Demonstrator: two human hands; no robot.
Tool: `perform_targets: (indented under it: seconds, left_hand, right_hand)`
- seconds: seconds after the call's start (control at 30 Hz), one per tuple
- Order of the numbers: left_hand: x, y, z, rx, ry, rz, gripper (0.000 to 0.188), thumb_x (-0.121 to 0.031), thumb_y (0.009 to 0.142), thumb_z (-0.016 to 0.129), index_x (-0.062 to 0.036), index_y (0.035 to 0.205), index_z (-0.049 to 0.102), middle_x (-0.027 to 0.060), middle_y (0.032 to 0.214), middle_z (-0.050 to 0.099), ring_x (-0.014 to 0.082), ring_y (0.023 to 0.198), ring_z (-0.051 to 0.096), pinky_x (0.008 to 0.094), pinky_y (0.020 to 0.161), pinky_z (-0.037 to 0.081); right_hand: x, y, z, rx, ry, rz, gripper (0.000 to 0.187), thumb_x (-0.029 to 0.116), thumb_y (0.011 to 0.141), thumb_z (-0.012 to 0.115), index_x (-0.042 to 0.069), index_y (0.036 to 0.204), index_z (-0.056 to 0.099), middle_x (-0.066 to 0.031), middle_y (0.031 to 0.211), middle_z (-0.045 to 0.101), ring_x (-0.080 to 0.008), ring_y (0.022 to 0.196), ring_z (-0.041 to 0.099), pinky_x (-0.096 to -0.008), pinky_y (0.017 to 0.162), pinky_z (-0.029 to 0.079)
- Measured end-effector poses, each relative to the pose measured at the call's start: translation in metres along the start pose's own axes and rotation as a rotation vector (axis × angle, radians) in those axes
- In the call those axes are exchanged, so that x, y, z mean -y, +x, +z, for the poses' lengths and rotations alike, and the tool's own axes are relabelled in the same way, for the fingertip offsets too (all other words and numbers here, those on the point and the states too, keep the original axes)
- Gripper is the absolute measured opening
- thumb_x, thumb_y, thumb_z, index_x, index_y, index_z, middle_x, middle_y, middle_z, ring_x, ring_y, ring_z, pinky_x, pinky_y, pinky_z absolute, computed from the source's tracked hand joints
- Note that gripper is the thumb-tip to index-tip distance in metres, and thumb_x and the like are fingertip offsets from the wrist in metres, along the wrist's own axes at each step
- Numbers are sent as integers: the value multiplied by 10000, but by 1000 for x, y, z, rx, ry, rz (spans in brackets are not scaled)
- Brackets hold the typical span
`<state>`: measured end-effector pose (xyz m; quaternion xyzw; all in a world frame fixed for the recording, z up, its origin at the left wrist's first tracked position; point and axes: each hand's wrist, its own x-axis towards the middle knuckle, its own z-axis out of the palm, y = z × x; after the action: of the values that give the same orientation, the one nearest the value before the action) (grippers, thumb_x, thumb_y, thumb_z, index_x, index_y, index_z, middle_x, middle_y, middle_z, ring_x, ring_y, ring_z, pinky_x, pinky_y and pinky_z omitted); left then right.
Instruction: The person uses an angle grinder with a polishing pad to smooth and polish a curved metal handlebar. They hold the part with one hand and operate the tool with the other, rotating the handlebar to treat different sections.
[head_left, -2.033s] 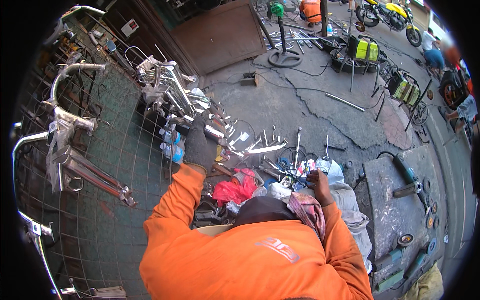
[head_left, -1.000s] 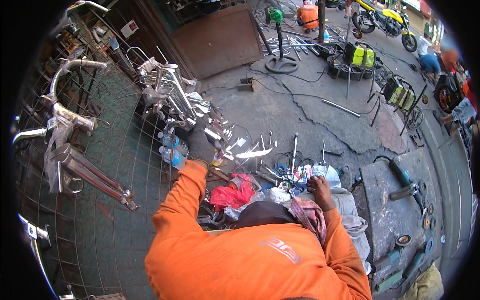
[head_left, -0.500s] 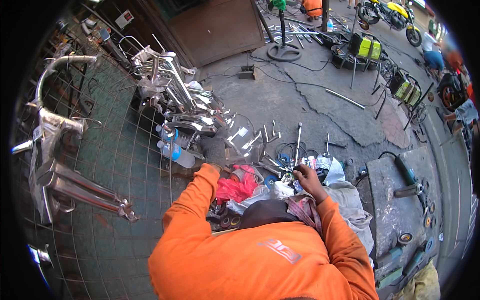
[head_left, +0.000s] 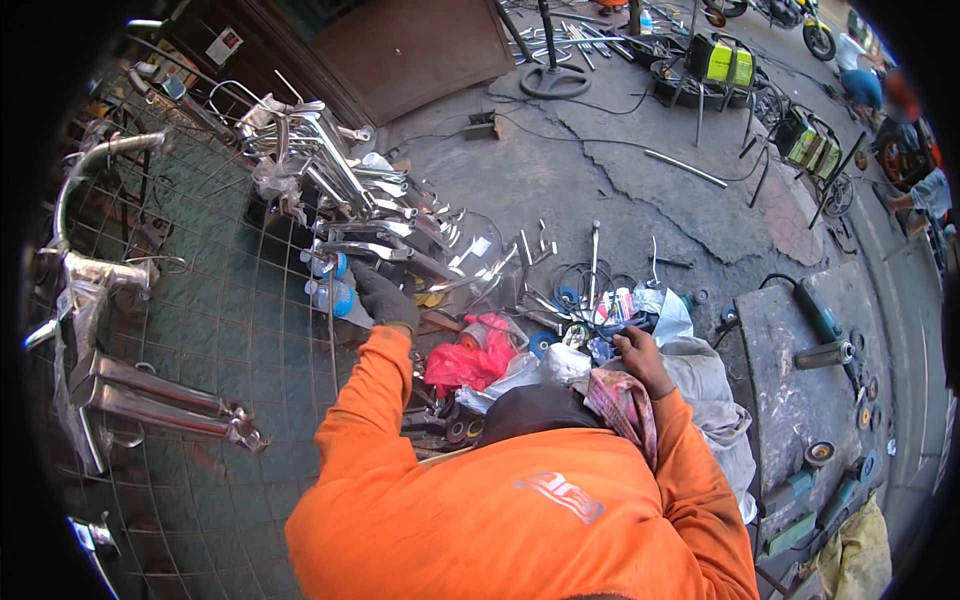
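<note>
Gloved left hand (head_left: pixel 385 298) among chrome pipes; bare right hand (head_left: pixel 640 355) in a pile of rags and small parts.

Left hand, in a dark glove, reaching up and leftward, fingers curled down onto the near ends of the polished chrome pipes (head_left: pixel 350 190) stacked against the wire mesh panel (head_left: pixel 200 330); cannot tell whether clamped round one or only resting. Just beside the glove, two plastic bottles (head_left: pixel 328 280) with blue caps. Right hand bare, fingers bent together into white cloth (head_left: pixel 700 370) and coloured small tubes (head_left: pixel 610 305); grip hidden. Between the hands, a red bag (head_left: pixel 465 360). Farther right, an angle grinder (head_left: pixel 815 320) on a grey slab (head_left: pixel 800 400).
</note>
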<state>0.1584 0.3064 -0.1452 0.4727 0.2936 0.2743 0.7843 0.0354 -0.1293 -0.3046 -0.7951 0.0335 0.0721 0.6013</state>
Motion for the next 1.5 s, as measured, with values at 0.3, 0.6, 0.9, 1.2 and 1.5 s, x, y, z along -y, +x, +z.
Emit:
perform_targets:
  seconds: [0.3,0.6,0.9,1.2,1.5]
  left_hand:
    - [-99,-11,-4,77,1492,735,306,-311,922,632,-59,1091,679,167,1057,674,319,977,681,457,838,520]
    - [-129,-40,21,-255,2450,1140,241,-337,865,713,-176,1039,758,51,1267,531,274,1231,475,433,944,454]
    - [-126,-17,27,-319,2609,970,232,-292,957,622,-186,1123,744,27,1250,564,255,1191,544,415,919,487]
    - [-132,1,32,-136,2689,974,283,-277,982,564,-183,1198,720,38,1310,567,270,1211,533,432,952,455]
    - [-135,-16,22,-54,2372,884,275,-247,929,617,-126,1171,668,127,1250,603,345,1116,635,490,859,532]
  right_hand:
    - [0,-4,0,-53,173,-17,279,228,964,614,-47,922,619,-105,738,605,-159,685,556,-347,627,448]
    - [15,-9,-14,-14,682,99,204,197,999,577,-5,1019,595,-43,872,623,-107,721,565,-256,626,450]
    - [5,-8,-23,3,782,82,270,256,999,603,-7,1055,625,-83,919,687,-131,750,642,-261,652,500]
    - [-1,-9,-27,-117,807,91,265,267,998,604,7,1035,639,-79,893,700,-159,764,676,-290,697,537]
    - [-14,-2,-26,-133,931,144,244,249,986,612,21,1072,600,-133,947,711,-217,764,702,-317,668,570]
